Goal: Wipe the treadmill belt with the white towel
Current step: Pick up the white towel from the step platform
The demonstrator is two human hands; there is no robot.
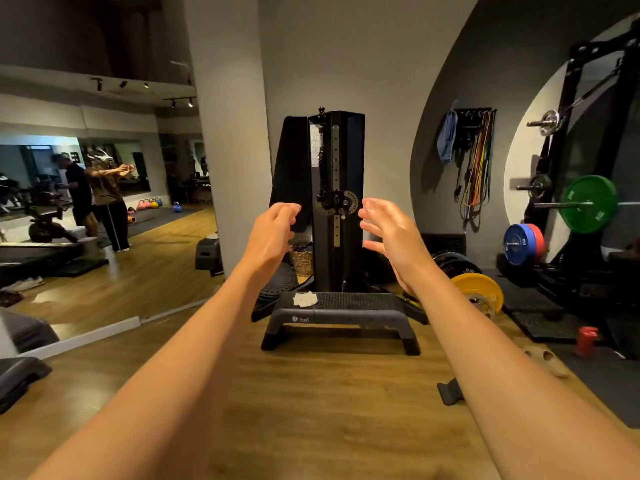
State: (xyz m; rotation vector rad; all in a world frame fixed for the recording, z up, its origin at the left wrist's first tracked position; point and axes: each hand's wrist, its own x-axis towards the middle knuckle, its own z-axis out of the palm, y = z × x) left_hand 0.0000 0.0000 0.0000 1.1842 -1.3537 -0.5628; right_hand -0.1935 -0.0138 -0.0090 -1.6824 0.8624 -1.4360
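Fingers of the left hand are loosely bent and hold nothing. The right hand has its fingers spread and is empty too. The white towel lies crumpled on the left end of the black step, well apart from both hands. I think the best way is to bend down and grab the whole towel in one bunch. I count one white towel, one black step, two hands and one yellow plate. I cannot find the treadmill belt for sure.

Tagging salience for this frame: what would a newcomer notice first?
Two bare arms stretch forward mid-frame, left hand and right hand open, holding nothing, before a black cable machine. Below them a crumpled white towel lies on the left end of a black step platform. A green weight plate stands out at right.
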